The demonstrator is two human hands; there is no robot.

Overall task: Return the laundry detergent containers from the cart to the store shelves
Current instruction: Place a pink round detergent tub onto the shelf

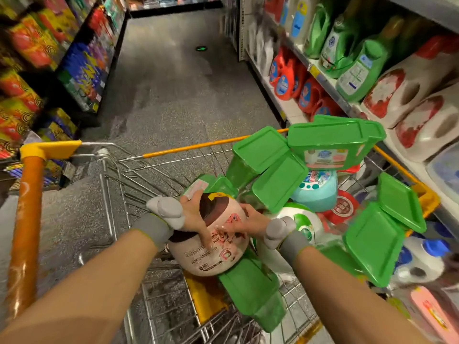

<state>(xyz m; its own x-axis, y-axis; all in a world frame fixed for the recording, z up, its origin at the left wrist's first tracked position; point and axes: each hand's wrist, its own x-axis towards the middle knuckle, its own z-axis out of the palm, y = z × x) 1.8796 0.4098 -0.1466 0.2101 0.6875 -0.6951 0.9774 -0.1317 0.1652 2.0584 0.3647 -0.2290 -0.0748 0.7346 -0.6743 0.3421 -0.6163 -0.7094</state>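
Right now both hands are on the pale pink jug (211, 247), which sits over the near end of the cart (119, 184), low among the green tubs. Left hand (191, 214) curls over its dark top and down the front face; right hand (250, 220) clasps the other side, fingers wrapped onto the label. So a two-handed hold, both hands gripping the jug.

How will it handle? My read: a full detergent jug this bulky is heavy, with liquid that shifts when tipped. The shell looks like stiff, smooth plastic, glossy enough to slide under bare fingers. Squeezing the rounded sides is a weak hold; a hand underneath, or through a moulded handle if it has one, would be safer. No handle is visible from here.

Counting the cart's load: six green lidded tubs (335, 142) that I can make out, some tipped on edge. One light blue jug (315, 194), one white and green jug (298, 222), one red-capped container (344, 207), plus the pink one in hand. Anything deeper is hidden.

On the shelves (323, 78) to the right: red jugs, green bottles and white jugs with handle holes, too blurred to count.
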